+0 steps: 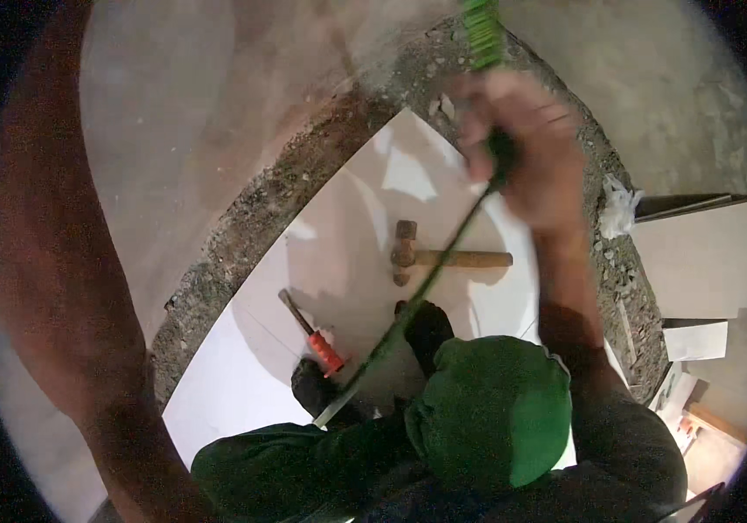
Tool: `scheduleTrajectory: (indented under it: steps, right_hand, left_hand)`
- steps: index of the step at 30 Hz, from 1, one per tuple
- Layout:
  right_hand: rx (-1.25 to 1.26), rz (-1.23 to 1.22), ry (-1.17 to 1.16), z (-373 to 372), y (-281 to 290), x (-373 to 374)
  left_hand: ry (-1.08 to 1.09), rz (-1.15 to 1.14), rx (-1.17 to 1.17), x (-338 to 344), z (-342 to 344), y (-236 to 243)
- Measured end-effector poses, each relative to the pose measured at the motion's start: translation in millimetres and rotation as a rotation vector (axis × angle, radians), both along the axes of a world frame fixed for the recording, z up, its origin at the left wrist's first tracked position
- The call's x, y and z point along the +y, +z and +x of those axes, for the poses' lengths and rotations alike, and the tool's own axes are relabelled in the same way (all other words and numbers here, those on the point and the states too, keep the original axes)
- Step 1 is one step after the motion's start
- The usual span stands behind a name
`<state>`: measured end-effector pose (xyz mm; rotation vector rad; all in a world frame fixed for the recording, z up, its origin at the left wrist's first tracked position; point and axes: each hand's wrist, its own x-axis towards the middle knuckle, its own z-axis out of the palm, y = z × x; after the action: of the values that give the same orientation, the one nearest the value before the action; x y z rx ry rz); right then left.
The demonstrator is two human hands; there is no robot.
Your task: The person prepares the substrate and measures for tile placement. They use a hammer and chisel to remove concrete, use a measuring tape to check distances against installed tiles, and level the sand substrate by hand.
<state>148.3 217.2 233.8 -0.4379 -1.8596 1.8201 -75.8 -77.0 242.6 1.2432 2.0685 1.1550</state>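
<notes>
My right hand (526, 139) is closed around a long green-and-black strip or cord (443, 258), blurred, which runs from a bright green upper section down toward my lap; its exact kind is unclear. My left forearm (59, 331) rises along the left edge, its hand outside the picture. Below my right hand a hammer (456, 258) with a wooden handle lies on a large pale tile or board (208, 383). A chisel (323, 347) with a red grip lies left of it, by my dark shoe (312, 392).
A rough strip of broken concrete (260, 200) borders the pale board, with smooth floor (173, 131) beyond. At the right are crumpled white plastic (617, 205), stacked pale tiles (696, 253) and smaller scraps (696, 340). My bent green-clad knees (487, 410) fill the lower middle.
</notes>
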Motion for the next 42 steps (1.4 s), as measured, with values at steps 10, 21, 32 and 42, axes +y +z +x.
scheduleTrajectory:
  steps: [10, 21, 32, 42]
  right_hand:
    - [-0.52, 0.46, -0.309, 204.6, 130.9, 239.3]
    - [-0.624, 0.276, 0.069, 171.5, -247.3, 227.7]
    - [-0.624, -0.05, 0.016, 26.6, -323.3, 184.1]
    - [-0.736, 0.068, 0.03, 33.7, -319.9, 190.6]
  left_hand:
    - [-0.222, 0.157, -0.065, 197.0, -23.7, 27.0]
    - [-0.401, -0.73, 0.243, 28.1, -50.8, -151.4]
    - [0.193, -0.939, -0.303, -216.2, 4.6, -209.2]
    - [0.182, -0.882, -0.302, -200.3, 15.4, -206.7]
